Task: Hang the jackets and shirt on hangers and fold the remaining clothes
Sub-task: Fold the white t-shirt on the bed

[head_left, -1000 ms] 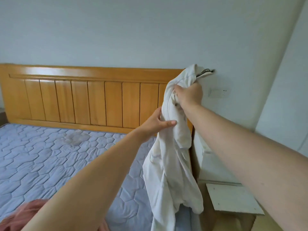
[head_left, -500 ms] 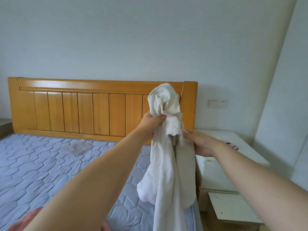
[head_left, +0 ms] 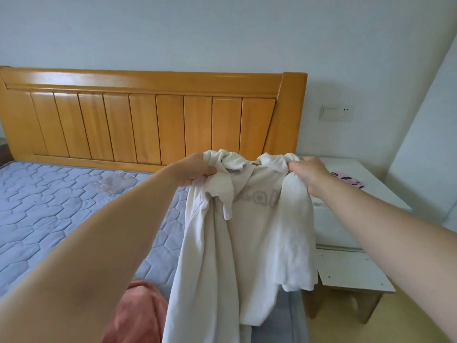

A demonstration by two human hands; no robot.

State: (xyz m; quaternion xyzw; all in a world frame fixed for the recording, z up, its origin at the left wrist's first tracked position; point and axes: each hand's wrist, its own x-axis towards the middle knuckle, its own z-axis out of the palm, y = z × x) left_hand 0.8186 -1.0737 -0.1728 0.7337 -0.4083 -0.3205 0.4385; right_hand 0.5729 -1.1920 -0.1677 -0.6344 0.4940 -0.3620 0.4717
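Cream garment [head_left: 249,233] with pale grey lettering hangs crumpled from both hands.

I'm seeing a pale wall [head_left: 222,33] carrying a switch plate [head_left: 337,112], a wooden headboard [head_left: 148,120] standing against it, a quilted blue mattress [head_left: 49,206] (hexagon stitching) lying below, a white nightstand [head_left: 346,219] sitting beside.
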